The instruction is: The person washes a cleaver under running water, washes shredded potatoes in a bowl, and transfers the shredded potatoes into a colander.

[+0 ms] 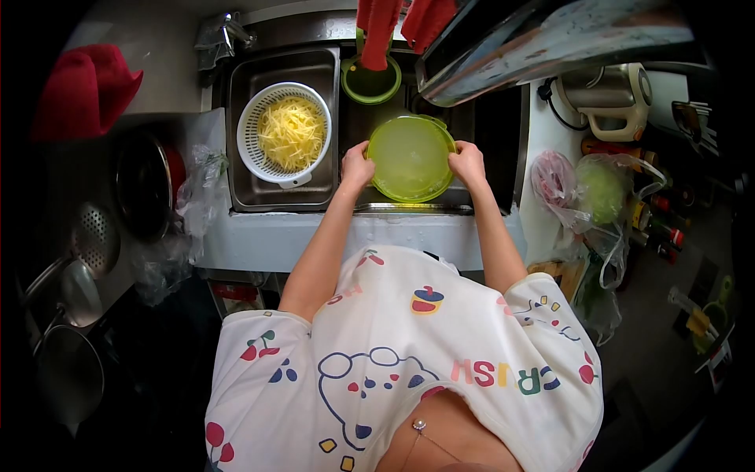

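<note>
A green basin (pixel 410 160) holding cloudy, whitish liquid is over the right bowl of the sink. My left hand (pixel 358 166) grips its left rim, and my right hand (pixel 468 164) is closed on the opposite rim. In the left sink bowl stands a white colander (pixel 250 149) heaped with pale yellow shreds (pixel 292 134), which look like shredded potato. Behind the basin is a smaller green container (pixel 371 85), partly covered by a hanging red cloth (pixel 375 39).
A faucet (pixel 236 31) stands at the back left of the double sink (pixel 330 189). To the right are an electric kettle (pixel 605 102), a plastic bag with a pale green vegetable (pixel 602 189) and several bottles. Pans and ladles hang at the left.
</note>
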The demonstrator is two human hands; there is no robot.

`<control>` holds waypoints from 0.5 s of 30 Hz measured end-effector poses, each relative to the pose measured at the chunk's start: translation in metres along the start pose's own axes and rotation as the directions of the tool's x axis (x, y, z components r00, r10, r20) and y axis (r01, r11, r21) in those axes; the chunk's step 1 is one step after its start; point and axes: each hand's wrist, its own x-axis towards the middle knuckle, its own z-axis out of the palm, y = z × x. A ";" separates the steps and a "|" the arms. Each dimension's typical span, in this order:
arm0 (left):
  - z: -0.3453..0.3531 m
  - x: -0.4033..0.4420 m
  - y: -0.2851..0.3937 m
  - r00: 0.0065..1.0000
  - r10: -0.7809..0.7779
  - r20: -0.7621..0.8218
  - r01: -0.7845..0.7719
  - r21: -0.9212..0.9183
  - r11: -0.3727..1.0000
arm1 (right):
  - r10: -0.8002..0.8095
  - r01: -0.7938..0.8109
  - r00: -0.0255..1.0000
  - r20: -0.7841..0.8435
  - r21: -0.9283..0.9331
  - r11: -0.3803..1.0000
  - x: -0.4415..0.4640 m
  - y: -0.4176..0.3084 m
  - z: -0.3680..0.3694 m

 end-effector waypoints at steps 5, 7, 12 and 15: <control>0.002 0.004 -0.004 1.000 -0.012 0.004 0.011 0.027 1.000 | 0.009 -0.009 1.000 0.000 -0.009 1.000 0.000 -0.002 -0.003; 0.002 0.003 -0.003 1.000 -0.025 0.016 0.025 0.013 1.000 | 0.015 -0.015 1.000 0.005 -0.010 1.000 -0.001 -0.002 -0.004; 0.001 0.001 0.001 1.000 -0.015 0.018 0.014 0.008 1.000 | -0.018 0.018 0.999 -0.038 -0.001 1.000 -0.002 -0.001 -0.003; 0.002 0.003 -0.003 1.000 -0.008 0.017 0.008 -0.009 1.000 | -0.027 0.027 0.997 -0.066 -0.007 1.000 -0.003 -0.001 -0.004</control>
